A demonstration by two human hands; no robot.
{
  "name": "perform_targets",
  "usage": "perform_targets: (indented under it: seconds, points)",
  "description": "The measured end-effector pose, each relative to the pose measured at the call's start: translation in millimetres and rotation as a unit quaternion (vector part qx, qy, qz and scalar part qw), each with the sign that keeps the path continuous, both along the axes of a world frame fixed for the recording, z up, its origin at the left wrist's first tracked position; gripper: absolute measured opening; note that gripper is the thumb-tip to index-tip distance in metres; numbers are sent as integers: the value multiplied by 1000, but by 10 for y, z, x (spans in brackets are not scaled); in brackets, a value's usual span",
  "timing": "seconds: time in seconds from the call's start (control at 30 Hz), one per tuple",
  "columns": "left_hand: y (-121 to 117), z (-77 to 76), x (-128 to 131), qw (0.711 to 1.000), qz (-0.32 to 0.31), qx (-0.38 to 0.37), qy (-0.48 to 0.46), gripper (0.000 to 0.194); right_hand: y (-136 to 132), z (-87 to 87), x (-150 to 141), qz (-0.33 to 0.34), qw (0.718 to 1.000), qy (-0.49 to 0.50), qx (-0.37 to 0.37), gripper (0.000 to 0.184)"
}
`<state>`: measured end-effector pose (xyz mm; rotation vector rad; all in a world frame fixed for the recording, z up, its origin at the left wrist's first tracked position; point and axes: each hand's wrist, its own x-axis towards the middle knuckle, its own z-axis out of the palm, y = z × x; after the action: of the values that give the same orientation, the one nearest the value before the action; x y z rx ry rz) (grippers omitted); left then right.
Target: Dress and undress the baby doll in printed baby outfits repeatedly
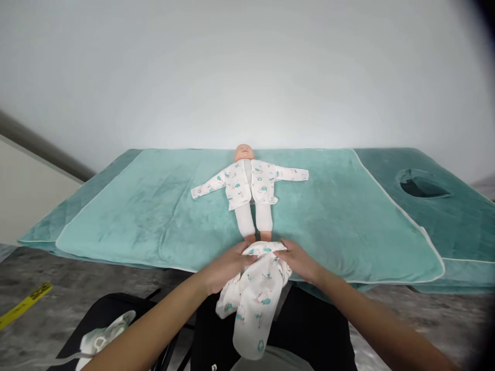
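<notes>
Btm ctr, nearest: white baby pants [257, 296] w/ teal & pink print, one leg hanging over the person's black trousers [313, 324], the other bunched to its L. L hand [230, 265] grasps the waistband's L side, thumb on top; R hand [303, 262] grips its R side, fingers partly hidden behind cloth. Waistband sits at the table's front edge, right by the doll's feet — can't tell if the toes are inside.

Lower L: black chair [102, 304] w/ a white & green item [102, 337] on it, type unclear, plus a pale cable [58, 359]. Far L, yellow tape [25, 305] on grey floor [77, 278].

Mid-frame: table [456, 232] w/ dk teal cover, lighter teal blanket [116, 221] over most of it; hole [423, 184] at R end. Doll [248, 175] on its back, ctr, feet twd the person — white legs slightly apart, matching jacket [237, 185] open in front, sleeves out to both sides. Doll's head near the table's back edge. Upper frame: plain pale wall [247, 77].
</notes>
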<state>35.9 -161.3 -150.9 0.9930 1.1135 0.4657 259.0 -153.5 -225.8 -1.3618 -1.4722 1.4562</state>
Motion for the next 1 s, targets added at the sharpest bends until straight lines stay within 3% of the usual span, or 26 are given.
perform_targets:
  seconds: [0.07,0.13,0.2,0.27,0.33,0.43,0.53,0.6,0.73,0.83,1.0]
  points:
    - [108,-146,-41,984,11,128,124,28,47,-16,-29,-23,996,-75,52,10]
    - [251,-273,-44,940,-8,236,245,19,132,-18,-78,-50,989,-107,84,8]
    - [377,-331,0,899,-41,293,322,15,240,-6,-123,-82,986,-107,93,9]
    - [456,-306,75,878,-67,312,356,11,346,5,-149,-94,989,-81,80,14]
    - [486,-226,146,877,-79,312,356,9,425,4,-158,-96,993,-34,61,22]
    - [474,-115,203,916,-61,281,280,13,455,-26,-161,-109,991,68,24,28]
    - [483,-112,217,959,-6,242,147,24,430,-79,-162,-113,978,176,-14,31]
    - [557,-148,225,966,33,239,96,25,451,-118,-143,-118,975,190,5,31]
    - [903,-184,248,937,76,305,154,17,690,-170,-49,-133,983,90,85,26]
    - [1174,-174,271,904,96,362,207,11,969,-187,2,-148,982,61,99,24]
    - [1338,-223,299,888,80,376,251,15,1314,-229,-5,-183,975,53,116,21]
